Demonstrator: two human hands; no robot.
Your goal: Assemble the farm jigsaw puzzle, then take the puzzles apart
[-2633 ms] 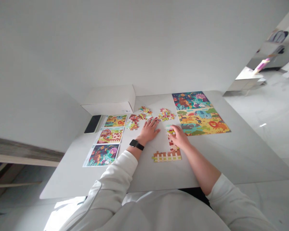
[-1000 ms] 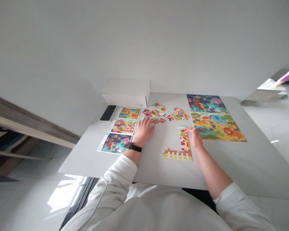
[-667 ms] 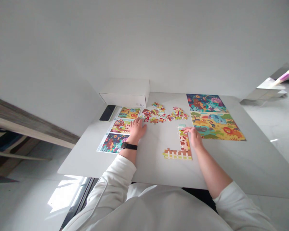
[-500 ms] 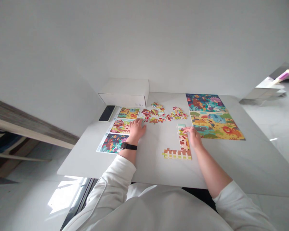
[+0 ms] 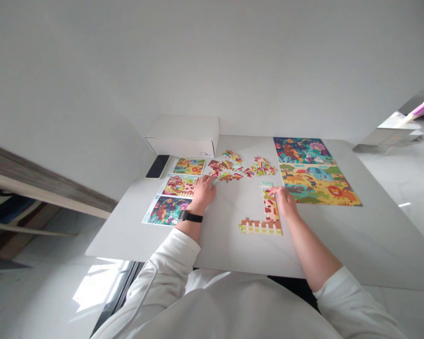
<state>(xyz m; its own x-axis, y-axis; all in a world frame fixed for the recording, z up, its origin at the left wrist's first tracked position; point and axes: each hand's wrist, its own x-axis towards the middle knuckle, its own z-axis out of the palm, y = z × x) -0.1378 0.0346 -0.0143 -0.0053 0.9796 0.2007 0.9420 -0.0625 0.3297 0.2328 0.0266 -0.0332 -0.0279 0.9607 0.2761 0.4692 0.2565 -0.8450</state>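
Observation:
My left hand, wearing a black watch, rests low over the table with fingers stretched toward the near edge of the loose puzzle pieces. A small pale bit shows by its fingertips; whether they touch it I cannot tell. My right hand has its fingertips on the upper right edge of a partly joined puzzle, its fingers extended and slightly bent. The joined part forms an L, with a white fence along the bottom and a brown-spotted cow up the right side. More loose pieces lie beyond it.
Left of my left hand lies a picture sheet with three scenes. A phone and a white box stand behind it. Two finished puzzles, a dark one and a yellow savanna one, lie at right. A wall closes off the back.
My left hand has shifted slightly right, off the picture sheet, uncovering more of its farm scene. My right hand stays at the joined puzzle. The whole view has moved a little.

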